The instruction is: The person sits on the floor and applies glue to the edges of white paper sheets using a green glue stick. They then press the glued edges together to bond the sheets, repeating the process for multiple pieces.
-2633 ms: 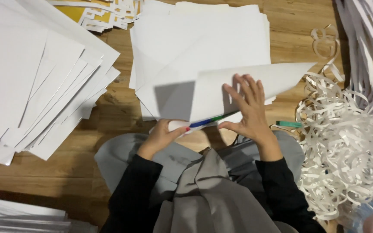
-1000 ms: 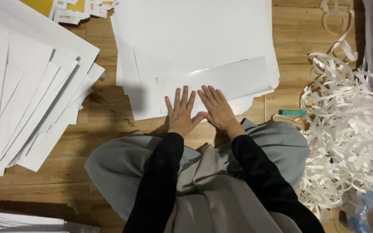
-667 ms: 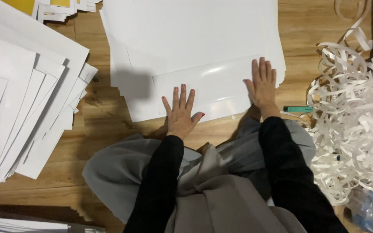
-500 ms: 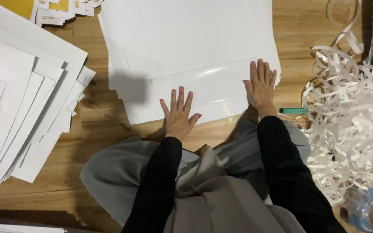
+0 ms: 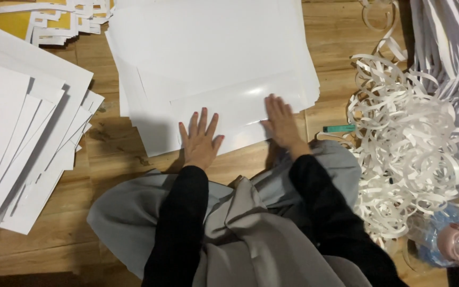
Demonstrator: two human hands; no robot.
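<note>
Pressing flat with fingers spread, grasping nothing, the left hand (image 5: 200, 141) and right hand (image 5: 281, 123) rest on the folded white sheet (image 5: 229, 109), fingertips pointing toward the floor's far edge.

A folded white sheet (image 5: 235, 109) is lying flat on the wooden floor at about 12 o'clock from the person's knees, resting atop a stack of larger white sheets (image 5: 208, 48). Its glossy surface is catching a soft glare along the folded upper edge, which is running slightly uphill toward 2 o'clock. The left hand (image 5: 200, 141) is pressing palm-down on its near edge, fingers spread, while the right hand (image 5: 281, 123) is lying flat on its right part.
</note>
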